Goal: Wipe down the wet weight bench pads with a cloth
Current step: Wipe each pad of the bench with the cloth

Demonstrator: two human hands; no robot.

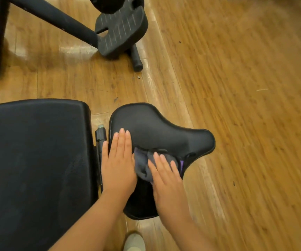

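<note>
A small black seat pad (pixel 157 129) with a narrow nose pointing right sits beside a large black back pad (pixel 37 160) on the left. My left hand (pixel 118 165) lies flat, fingers together, on the seat pad's left edge and holds nothing. A crumpled grey cloth (pixel 141 165) with a purple bit at its right lies on the seat pad. My right hand (pixel 166 178) presses on the cloth, fingers spread over it. Part of the cloth is hidden under that hand.
A black hinge pin (pixel 100 134) shows in the gap between the two pads. Black frame tubes (pixel 55 17) and a ribbed foot plate (pixel 122 33) of another machine stand on the wooden floor (pixel 246 105) at the top left. My light shoe (pixel 134 241) is at the bottom.
</note>
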